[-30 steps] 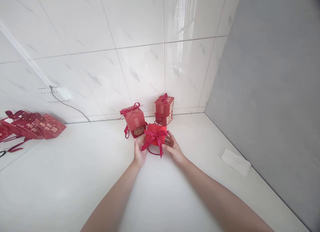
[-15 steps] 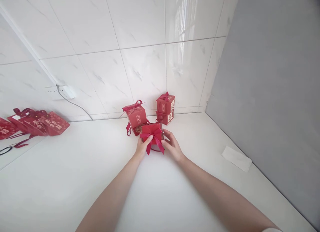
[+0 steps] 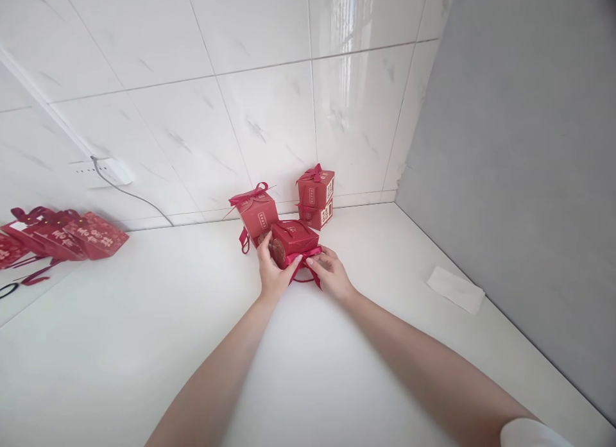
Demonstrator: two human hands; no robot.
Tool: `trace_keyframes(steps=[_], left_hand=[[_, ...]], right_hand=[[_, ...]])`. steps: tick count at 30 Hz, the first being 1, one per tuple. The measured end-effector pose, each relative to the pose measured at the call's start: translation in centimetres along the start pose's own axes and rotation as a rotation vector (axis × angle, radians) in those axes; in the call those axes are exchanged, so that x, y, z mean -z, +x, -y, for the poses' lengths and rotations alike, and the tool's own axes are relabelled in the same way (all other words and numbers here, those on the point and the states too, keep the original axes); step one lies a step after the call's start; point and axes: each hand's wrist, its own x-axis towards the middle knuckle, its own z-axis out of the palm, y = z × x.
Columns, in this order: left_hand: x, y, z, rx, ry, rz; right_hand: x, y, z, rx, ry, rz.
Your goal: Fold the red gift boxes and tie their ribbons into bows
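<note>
- Gripping the red box (image 3: 299, 239), the left hand (image 3: 275, 272) is half curled round its left side; the right hand (image 3: 333, 275), also half curled, has its front right edge
- That box is between both hands, just before the left stack (image 3: 260, 220)
- Thumbs pressing by the ribbon (image 3: 314, 251) could drag its bow loose
- Pushing backward might topple the stack's askew upper box

Glossy, grey-veined white wall tiles (image 3: 168, 113) with streaked reflected light (image 3: 353, 17), grey side wall (image 3: 520, 177), white tabletop (image 3: 144, 319).

White sheet (image 3: 455, 289), grey cable (image 3: 138, 197), wall socket (image 3: 111, 172)
</note>
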Motion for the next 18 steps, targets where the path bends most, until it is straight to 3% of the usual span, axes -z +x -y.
trace_keyframes(steps=[6,18], left_hand=[[-0.04,-0.21,-0.02,0.008,0.001,0.041],[-0.24,-0.03,0.06,0.157,-0.171,0.054]], right_hand=[[0.07,0.21,-0.1,-0.01,0.183,0.045],[0.06,0.27,-0.39,-0.076,0.147,-0.028]])
